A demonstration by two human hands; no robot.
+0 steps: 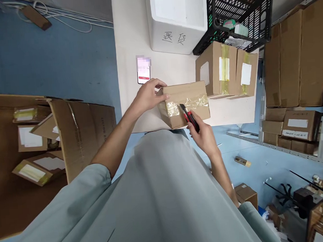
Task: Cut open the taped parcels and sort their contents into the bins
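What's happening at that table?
Someone at a white table has a cardboard box in front of them. Their left hand is on one end of it, and their right hand holds a red and black cutter, its tip at the shiny tape. The box looks shut; I can't tell whether the tape is cut. A lit phone lies nearby.

The right hand is partly covering the red-and-black utility knife, whose blade is appearing too small to make out against the rectangular brown cardboard box. Coarse pixels are obscuring the upper screen of the slim black-edged phone. The top edge is cropping the white foam bin; the left edge is cutting off the large open brown carton, and the bottom edge the grey-green shirt.
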